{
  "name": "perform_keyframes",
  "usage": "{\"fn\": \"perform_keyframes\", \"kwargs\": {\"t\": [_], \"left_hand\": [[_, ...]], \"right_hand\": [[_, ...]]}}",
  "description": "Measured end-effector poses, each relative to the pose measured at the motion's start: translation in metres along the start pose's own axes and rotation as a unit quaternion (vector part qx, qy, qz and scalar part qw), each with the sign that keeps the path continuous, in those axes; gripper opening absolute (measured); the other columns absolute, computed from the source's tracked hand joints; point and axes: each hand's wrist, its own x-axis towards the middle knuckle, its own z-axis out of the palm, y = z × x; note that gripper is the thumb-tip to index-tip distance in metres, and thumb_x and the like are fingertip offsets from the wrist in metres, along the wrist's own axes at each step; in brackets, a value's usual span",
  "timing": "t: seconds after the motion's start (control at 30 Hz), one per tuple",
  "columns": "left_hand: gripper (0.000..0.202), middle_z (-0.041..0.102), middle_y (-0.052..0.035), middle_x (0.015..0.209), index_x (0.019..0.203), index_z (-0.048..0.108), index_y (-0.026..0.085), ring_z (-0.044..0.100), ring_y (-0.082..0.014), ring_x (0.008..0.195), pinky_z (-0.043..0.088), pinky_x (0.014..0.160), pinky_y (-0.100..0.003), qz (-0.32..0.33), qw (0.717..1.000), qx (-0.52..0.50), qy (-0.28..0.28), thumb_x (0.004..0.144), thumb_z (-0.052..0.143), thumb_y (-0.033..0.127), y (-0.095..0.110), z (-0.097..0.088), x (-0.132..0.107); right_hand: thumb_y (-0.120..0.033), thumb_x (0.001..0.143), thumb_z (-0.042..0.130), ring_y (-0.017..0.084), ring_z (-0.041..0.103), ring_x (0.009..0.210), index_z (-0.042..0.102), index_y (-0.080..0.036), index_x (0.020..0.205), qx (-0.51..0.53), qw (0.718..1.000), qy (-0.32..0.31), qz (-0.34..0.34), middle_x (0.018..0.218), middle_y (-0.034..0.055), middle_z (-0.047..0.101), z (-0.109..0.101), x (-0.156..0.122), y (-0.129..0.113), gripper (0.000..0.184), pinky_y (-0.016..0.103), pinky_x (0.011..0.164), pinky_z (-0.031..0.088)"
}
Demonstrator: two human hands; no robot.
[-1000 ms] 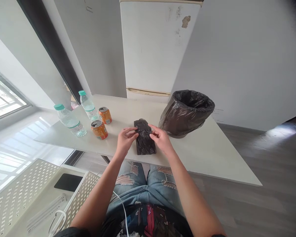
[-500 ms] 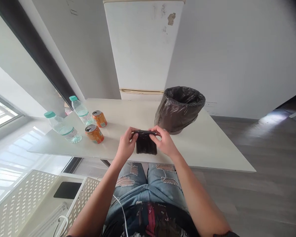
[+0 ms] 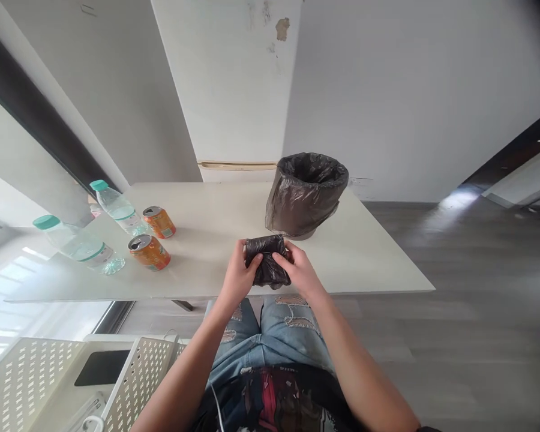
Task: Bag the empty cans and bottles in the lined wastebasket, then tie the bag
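Observation:
Between my two hands is a roll of black plastic garbage bags (image 3: 270, 271), partly unrolled, held above the table's front edge. My left hand (image 3: 242, 270) grips its left side, thumb on top. My right hand (image 3: 299, 269) pinches the right side the same way, its thumb pressed near the middle. Just beyond my hands stands a trash bin lined with a dark plastic bag (image 3: 301, 207); the bag is folded over the rim and hides most of the bin.
Two orange cans (image 3: 149, 252) and two clear bottles with teal caps (image 3: 78, 243) stand on the left of the white table (image 3: 216, 210). A fridge (image 3: 234, 90) is behind it. At lower left, a lattice-sided basket (image 3: 148, 366) holds a black flat object (image 3: 102, 367).
My thumbs have moved inward onto the bag roll, and its upper edge now shows as a thick roll. The view has shifted right, so everything on the table appears further left.

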Motion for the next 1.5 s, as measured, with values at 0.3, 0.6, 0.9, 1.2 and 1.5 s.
{"fn": "perform_keyframes", "kwargs": {"t": [0.3,0.6,0.9,1.2,1.5], "left_hand": [[0.02,0.063,-0.0045,0.122,0.108,0.064,0.023,0.07,-0.0107,0.064,0.055,0.076,-0.031,0.036,0.948,0.31,0.055,0.099,0.058,0.039,-0.048,-0.072,0.01],[0.023,0.065,-0.0029,0.112,0.101,0.065,0.024,0.059,-0.0116,0.07,0.037,0.06,-0.026,0.042,0.9,0.434,-0.005,0.106,0.046,0.035,-0.066,-0.071,0.007],[0.026,0.064,-0.0023,0.109,0.1,0.064,0.024,0.058,-0.0111,0.071,0.038,0.061,-0.025,0.039,0.898,0.438,-0.004,0.107,0.044,0.037,-0.062,-0.073,0.007],[0.025,0.064,-0.0021,0.109,0.1,0.065,0.024,0.057,-0.0115,0.07,0.037,0.06,-0.025,0.035,0.897,0.441,-0.005,0.107,0.044,0.036,-0.062,-0.072,0.006],[0.027,0.063,-0.0035,0.109,0.1,0.064,0.024,0.057,-0.0119,0.068,0.037,0.061,-0.026,0.043,0.903,0.426,-0.015,0.108,0.042,0.038,-0.066,-0.073,0.007]], "right_hand": [[-0.053,0.086,0.074,0.029,0.078,0.081,0.059,-0.023,0.125,-0.237,0.947,0.212,0.048,0.089,0.0076,0.08,-0.173,-0.02,0.02,0.052,0.039,0.074,0.061],[-0.054,0.089,0.071,0.031,0.076,0.093,0.067,-0.021,0.122,-0.433,0.841,0.317,0.06,0.111,0.0146,0.08,-0.332,-0.036,0.009,0.047,0.049,0.091,0.06],[-0.058,0.11,0.028,0.031,0.027,0.165,0.057,-0.032,0.155,-0.619,0.784,0.041,-0.038,0.176,0.0026,0.034,-0.302,-0.018,0.01,0.059,0.052,0.132,0.03],[-0.058,0.111,0.017,0.034,0.015,0.167,0.04,-0.032,0.167,-0.701,0.713,-0.019,-0.016,0.18,0.0015,0.022,-0.294,-0.009,0.039,0.066,0.063,0.134,0.017],[-0.06,0.11,0.019,0.031,0.025,0.165,0.02,-0.033,0.173,-0.687,0.726,0.014,-0.017,0.179,0.0031,0.025,-0.325,-0.009,0.053,0.069,0.059,0.133,0.027]]}}
